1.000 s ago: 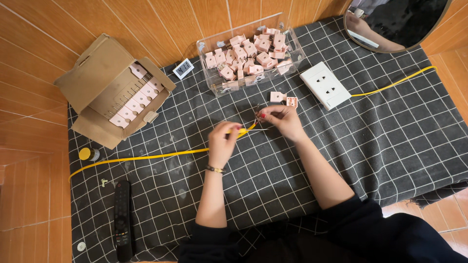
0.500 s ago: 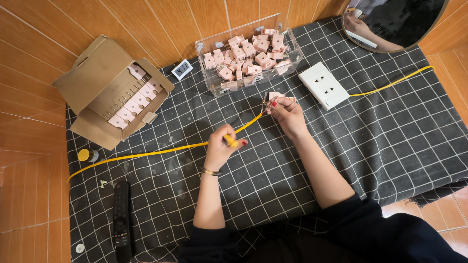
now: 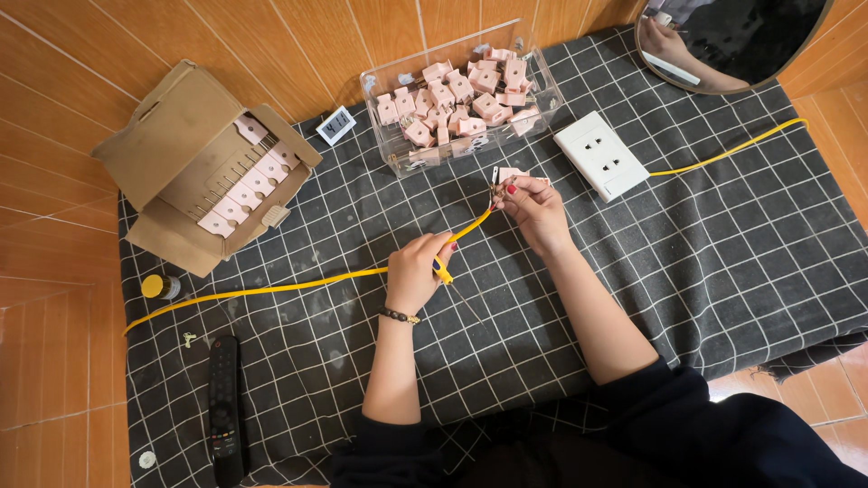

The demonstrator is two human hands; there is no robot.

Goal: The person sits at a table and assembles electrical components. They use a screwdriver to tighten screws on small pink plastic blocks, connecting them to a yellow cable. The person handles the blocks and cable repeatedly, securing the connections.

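Yellow wire [image 3: 316, 282] is pinched in the left hand [image 3: 418, 271]. The right hand [image 3: 535, 206] pinches its bare end — beside a pink plug [image 3: 512, 173]

Cable [image 3: 298, 285] yellow. Cloth [image 3: 723, 262] dark grey, white grid check. Plugs [image 3: 457, 99] pale pink, in clear box [image 3: 533, 68]. Socket plate [image 3: 601, 155] white. Cardboard box [image 3: 172, 136] brown. Remote [image 3: 224, 407] black. Floor [image 3: 54, 117] orange-brown wood planks. Fingernails red on right hand [image 3: 535, 206]. Bracelet [image 3: 398, 315] dark beads.
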